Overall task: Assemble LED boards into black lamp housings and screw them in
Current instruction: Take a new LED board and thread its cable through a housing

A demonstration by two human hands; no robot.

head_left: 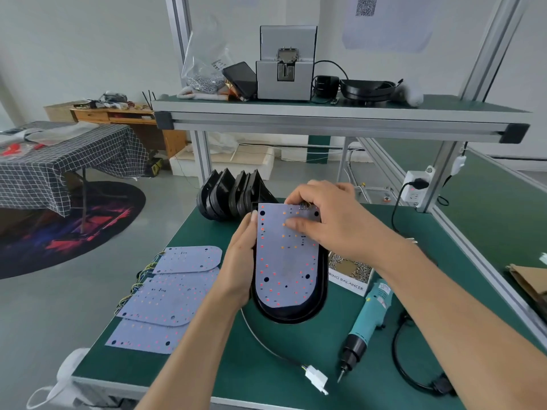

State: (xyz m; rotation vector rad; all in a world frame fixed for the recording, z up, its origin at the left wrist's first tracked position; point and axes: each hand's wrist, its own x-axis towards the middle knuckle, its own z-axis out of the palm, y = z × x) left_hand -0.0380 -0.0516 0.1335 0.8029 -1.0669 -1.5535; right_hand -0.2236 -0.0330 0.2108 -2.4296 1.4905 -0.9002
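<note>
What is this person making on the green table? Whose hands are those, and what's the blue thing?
The camera sits on the person's head, so you see their own two hands from above. The left hand grips the side of a black oval plastic lamp housing. The right hand presses a pale flat LED board with tiny red and orange dots into it. More pale boards wait on the green table, left of the housing, and spare black housings stand behind. The teal electric screwdriver lies to the right, beside a small cardboard box of silver screws.
</note>
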